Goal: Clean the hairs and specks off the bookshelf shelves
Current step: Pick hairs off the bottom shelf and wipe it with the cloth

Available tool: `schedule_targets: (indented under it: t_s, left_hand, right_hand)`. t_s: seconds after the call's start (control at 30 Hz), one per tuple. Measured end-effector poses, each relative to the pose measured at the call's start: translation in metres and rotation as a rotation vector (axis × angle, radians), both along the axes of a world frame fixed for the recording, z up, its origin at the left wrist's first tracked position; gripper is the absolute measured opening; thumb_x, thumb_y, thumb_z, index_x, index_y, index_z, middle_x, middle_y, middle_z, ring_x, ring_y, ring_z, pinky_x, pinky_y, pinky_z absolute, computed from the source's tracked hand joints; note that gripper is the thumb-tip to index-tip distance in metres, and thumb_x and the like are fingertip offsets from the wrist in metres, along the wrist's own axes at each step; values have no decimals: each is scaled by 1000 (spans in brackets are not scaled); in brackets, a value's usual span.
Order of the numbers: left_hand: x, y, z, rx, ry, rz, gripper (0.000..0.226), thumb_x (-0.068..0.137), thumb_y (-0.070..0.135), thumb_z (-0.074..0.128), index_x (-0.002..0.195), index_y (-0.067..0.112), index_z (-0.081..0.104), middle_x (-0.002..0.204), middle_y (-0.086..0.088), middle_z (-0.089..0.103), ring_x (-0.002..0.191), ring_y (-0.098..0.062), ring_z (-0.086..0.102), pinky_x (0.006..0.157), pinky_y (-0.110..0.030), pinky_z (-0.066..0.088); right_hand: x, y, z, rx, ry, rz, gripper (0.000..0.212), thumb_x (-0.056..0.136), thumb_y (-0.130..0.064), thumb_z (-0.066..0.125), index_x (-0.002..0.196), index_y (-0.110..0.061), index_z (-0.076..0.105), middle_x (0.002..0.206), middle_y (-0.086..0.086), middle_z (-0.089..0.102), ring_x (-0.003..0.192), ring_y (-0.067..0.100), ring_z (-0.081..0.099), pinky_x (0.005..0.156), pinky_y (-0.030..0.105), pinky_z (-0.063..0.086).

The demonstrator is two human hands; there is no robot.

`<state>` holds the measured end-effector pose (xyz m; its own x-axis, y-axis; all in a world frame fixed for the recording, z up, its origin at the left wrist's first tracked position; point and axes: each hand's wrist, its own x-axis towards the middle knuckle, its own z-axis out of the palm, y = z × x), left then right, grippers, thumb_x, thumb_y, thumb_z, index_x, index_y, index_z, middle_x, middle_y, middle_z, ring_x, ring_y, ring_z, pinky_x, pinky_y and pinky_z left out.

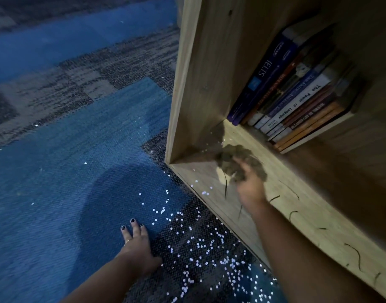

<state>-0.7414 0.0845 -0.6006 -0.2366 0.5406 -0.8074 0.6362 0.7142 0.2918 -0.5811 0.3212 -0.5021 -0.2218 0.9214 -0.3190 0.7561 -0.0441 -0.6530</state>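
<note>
**Item: bottom shelf of a wooden bookshelf.** It stood on patterned carpet, with a row of books along its rear edge.

**Debris.** Dark curled hairs lay scattered from mid-shelf toward the right end. A few white specks sat at the front edge near the left front corner. Many more specks lay on the carpet just beyond that edge.

**Tool.** A crumpled grey-brown cloth was pressed on the shelf near its left end, between the books and the front edge.

**Hands.** The right hand clutched the cloth, fingers bunched into it. The left hand lay flat on the carpet with fingers spread, grasping nothing.

**Handling, judged.**
- The cloth looked soft and light, best kept balled in the palm.
- The hairs looked weightless and likely to cling or drift.
- The specks looked loose and apt to roll and scatter off the edge.

**Not legible.**
- The right hand and cloth were motion-blurred, so finger placement was unclear.
- The shelf's right end was cut off.
- The upper shelves were in shadow, their state unknown.
- What the specks were made of could not be told.
</note>
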Motion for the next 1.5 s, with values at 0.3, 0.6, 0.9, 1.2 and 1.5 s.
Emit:
schedule_targets:
  t_s: [0.3,0.6,0.9,1.2,1.5]
  left_hand:
    - [-11,5,20,-94,-4,-43,112,82,59,65,156,6,-1,160,-19,-22,146,-45,-15,119,-50,18]
    - [-21,89,149,827,29,551,67,88,42,67,145,19,38,145,0,47,129,-20,48,107,-37,40]
    - [-41,147,185,1117,17,582,26,96,39,55,96,14,56,89,-3,67,86,-25,62,78,-46,51]
    - [-40,147,181,1142,117,506,25,98,36,52,97,12,51,83,-4,62,79,-29,58,69,-40,44]
    - [-44,149,182,1120,146,440,19,98,29,54,98,11,49,86,-9,63,82,-33,58,71,-45,46]
  right_hand:
    - [-25,-105,22,-121,223,29,49,95,0,50,121,-40,55,120,-3,52,93,6,54,71,6,45]
    - [56,-117,52,2,215,-301,58,94,6,43,133,-37,49,105,8,65,37,2,39,34,15,29]
    - [80,-87,49,15,173,-320,56,94,4,42,130,-38,53,108,-3,63,80,14,57,53,16,36]
    - [19,10,28,293,-50,-52,51,90,-3,53,136,-24,49,129,6,58,114,26,57,96,28,43]
    - [-54,65,-4,91,-141,-44,38,93,-12,50,131,-17,53,127,12,58,116,31,54,95,32,42]
